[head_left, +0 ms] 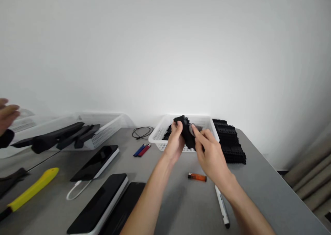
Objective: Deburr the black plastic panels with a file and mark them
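Observation:
My left hand [177, 140] is closed round a black piece with jagged, toothed edges [188, 136], held up tilted in front of a white plastic basket [157, 135]. My right hand [210, 152] has its fingers bent in at the right side of that piece. Something small and greyish [191, 129] shows at its fingertips, too blurred to name. More black toothed pieces lie in the basket, partly hidden by my hands. Right of the basket, similar black toothed strips [231, 143] are laid in overlapping stacks.
An orange lighter [197, 177] and a white marker [221, 207] lie near my right forearm. Blue [139, 150] and red [144, 150] lighters, a black cable [142, 133], phone-like devices [98, 204] and a yellow-handled tool [33, 190] lie leftward. Another person's hand [7, 114] is at far left.

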`<move>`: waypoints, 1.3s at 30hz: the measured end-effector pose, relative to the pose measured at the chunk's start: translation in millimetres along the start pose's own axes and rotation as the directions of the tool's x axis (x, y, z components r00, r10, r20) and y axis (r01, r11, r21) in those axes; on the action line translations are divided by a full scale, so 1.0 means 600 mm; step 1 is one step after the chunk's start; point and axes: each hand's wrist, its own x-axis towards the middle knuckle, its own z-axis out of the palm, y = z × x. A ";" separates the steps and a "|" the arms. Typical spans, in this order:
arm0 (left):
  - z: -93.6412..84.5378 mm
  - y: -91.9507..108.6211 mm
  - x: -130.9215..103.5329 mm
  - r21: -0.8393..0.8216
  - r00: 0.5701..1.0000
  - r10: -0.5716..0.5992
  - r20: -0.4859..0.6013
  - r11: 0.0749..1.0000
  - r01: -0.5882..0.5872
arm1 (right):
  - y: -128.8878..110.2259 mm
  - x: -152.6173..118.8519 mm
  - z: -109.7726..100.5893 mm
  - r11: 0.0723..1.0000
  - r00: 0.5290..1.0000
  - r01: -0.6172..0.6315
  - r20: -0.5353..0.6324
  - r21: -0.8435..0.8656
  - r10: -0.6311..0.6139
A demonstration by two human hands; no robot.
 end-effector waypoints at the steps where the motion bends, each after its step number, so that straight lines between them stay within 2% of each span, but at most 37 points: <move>1: -0.002 0.002 0.001 0.032 0.999 0.047 0.014 0.998 -0.047 | 0.006 0.003 -0.004 1.000 1.000 -0.012 -0.029 0.001 0.012; 3: -0.006 0.007 0.002 0.124 0.993 0.121 0.013 0.985 -0.121 | 0.017 0.009 -0.013 0.999 0.998 -0.025 -0.062 0.025 0.027; 7: -0.009 0.013 -0.002 0.258 0.987 0.143 -0.076 0.959 -0.119 | 0.029 0.018 -0.030 0.995 0.997 -0.046 -0.053 0.092 0.051; 11: -0.002 0.012 -0.008 0.280 0.988 0.134 -0.078 0.954 -0.107 | 0.034 0.018 -0.029 0.999 0.980 -0.036 -0.198 0.012 0.038; 16: 0.002 0.010 -0.012 0.274 0.992 0.107 -0.061 0.958 -0.086 | 0.040 0.014 -0.015 0.988 0.990 -0.012 -0.138 -0.156 -0.010; 21: -0.004 0.011 -0.012 0.309 0.995 0.081 -0.066 0.949 -0.057 | 0.042 0.013 -0.014 0.986 0.989 -0.057 -0.140 -0.157 0.035; 26: -0.003 0.012 -0.011 0.296 0.991 0.112 -0.071 0.951 -0.086 | 0.039 0.016 -0.025 0.971 0.999 -0.020 -0.032 -0.238 0.012; 29: -0.005 0.014 -0.005 0.247 0.984 0.094 -0.154 0.968 -0.054 | 0.032 0.012 -0.036 0.968 0.994 0.011 0.108 -0.252 0.016; 32: -0.013 0.018 0.004 0.201 0.956 0.117 -0.267 0.978 -0.064 | 0.023 0.006 -0.052 0.979 0.957 0.037 0.289 -0.200 0.023; 35: -0.024 0.023 0.012 0.207 0.942 0.142 -0.303 0.975 -0.080 | 0.017 0.003 -0.073 0.993 0.905 0.042 0.425 -0.113 0.010; 37: -0.029 0.024 0.014 0.229 0.946 0.147 -0.288 0.970 -0.081 | 0.018 0.006 -0.085 0.999 0.918 0.008 0.397 -0.041 0.009; 39: -0.030 0.023 0.014 0.264 0.955 0.151 -0.254 0.961 -0.081 | 0.020 0.010 -0.092 0.999 0.974 -0.038 0.223 0.010 0.035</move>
